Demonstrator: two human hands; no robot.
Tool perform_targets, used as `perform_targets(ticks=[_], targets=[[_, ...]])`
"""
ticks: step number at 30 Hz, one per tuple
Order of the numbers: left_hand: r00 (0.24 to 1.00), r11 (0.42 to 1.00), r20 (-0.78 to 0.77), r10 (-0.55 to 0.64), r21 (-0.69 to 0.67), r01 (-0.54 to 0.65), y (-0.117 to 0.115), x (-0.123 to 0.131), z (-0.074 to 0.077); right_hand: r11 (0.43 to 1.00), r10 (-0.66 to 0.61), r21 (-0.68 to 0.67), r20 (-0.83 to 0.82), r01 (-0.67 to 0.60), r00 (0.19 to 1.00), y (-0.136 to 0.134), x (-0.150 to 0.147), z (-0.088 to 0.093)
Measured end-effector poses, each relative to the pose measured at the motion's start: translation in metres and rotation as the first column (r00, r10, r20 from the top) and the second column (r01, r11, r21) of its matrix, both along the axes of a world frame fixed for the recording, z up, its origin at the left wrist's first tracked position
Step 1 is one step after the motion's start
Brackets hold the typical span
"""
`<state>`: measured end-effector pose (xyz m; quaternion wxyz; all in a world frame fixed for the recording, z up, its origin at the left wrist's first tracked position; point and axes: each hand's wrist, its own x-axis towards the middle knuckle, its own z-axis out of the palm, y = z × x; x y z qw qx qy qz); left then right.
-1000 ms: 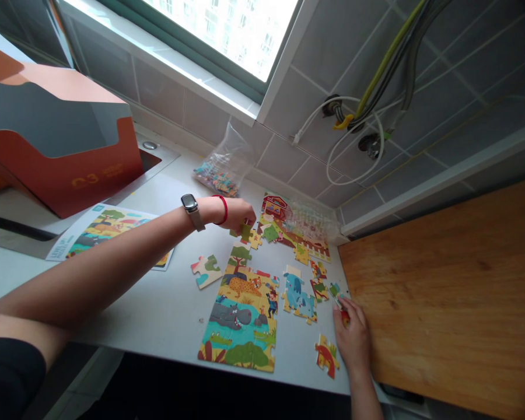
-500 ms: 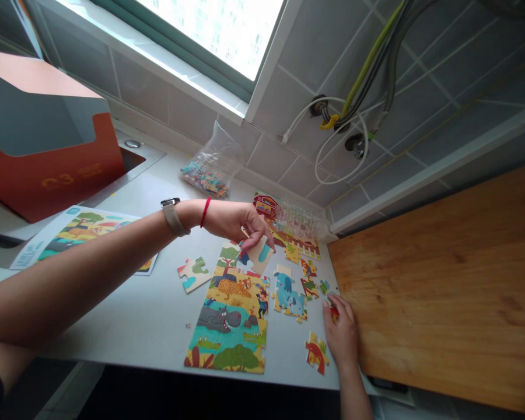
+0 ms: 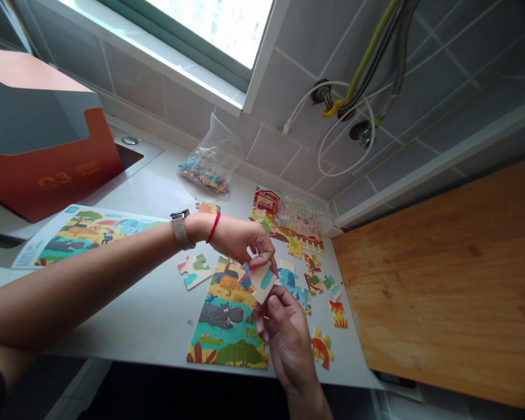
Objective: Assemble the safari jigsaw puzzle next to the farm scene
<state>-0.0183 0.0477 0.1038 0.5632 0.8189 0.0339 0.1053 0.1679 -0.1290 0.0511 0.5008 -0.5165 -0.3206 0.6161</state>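
My left hand (image 3: 250, 242), with a watch and a red cord at its wrist, pinches a pale puzzle piece (image 3: 263, 282) with a blue patch by its upper edge. From below, my right hand (image 3: 287, 335) has its fingers closed at the lower corner of the same piece. Both hands hover over the right side of a partly joined jigsaw (image 3: 225, 335) with a leopard, a hippo and crocodiles. Right of the hands, joined blue elephant pieces (image 3: 286, 277) are partly covered. Left of the jigsaw lies a loose piece (image 3: 194, 272) with green and pink.
Several loose pieces lie along the right, including an orange one (image 3: 338, 314) and a red-arched one (image 3: 321, 349). A wooden board (image 3: 446, 280) borders the table there. Behind are a bag of pieces (image 3: 207, 166) and a farm puzzle (image 3: 266, 201). A picture sheet (image 3: 52, 239) and orange box (image 3: 48, 169) stand left.
My right hand has left the loose pieces at the right edge and come left to the held puzzle piece. My left hand has moved slightly down and nearer with that piece.
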Motion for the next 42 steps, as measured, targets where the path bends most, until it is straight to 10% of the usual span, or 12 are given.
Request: perform_targets(ticks=[9, 18, 25, 30, 38, 42], targets=[[0.955, 0.954, 0.012, 0.296, 0.040, -0.296, 0.008, 0.006, -0.016, 0.995, -0.099, -0.008, 0.006, 0.099, 0.995, 0.007, -0.006, 0.001], [0.944, 0.948, -0.129, 0.302, 0.145, -0.283, 0.010, 0.000, -0.012, 0.996, -0.084, -0.021, 0.080, 0.086, 0.993, -0.007, -0.001, -0.016], [0.694, 0.690, -0.332, 0.639, 0.646, -0.327, 0.035, -0.030, -0.007, 0.996, -0.085, -0.029, 0.100, 0.089, 0.991, -0.044, 0.010, -0.035], [0.615, 0.650, -0.392, 0.684, 0.710, -0.271, 0.042, -0.037, -0.011, 0.989, -0.143, -0.001, 0.195, 0.146, 0.970, -0.058, 0.025, -0.050], [0.499, 0.671, -0.569, 0.653, 0.741, -0.032, -0.039, 0.015, -0.006, 0.986, -0.165, 0.067, 0.268, 0.152, 0.949, -0.057, 0.023, -0.062], [0.580, 0.629, -0.504, 0.641, 0.777, -0.020, -0.089, 0.043, -0.001, 0.987, -0.157, 0.009, 0.278, 0.161, 0.948, -0.056, 0.027, -0.060]])
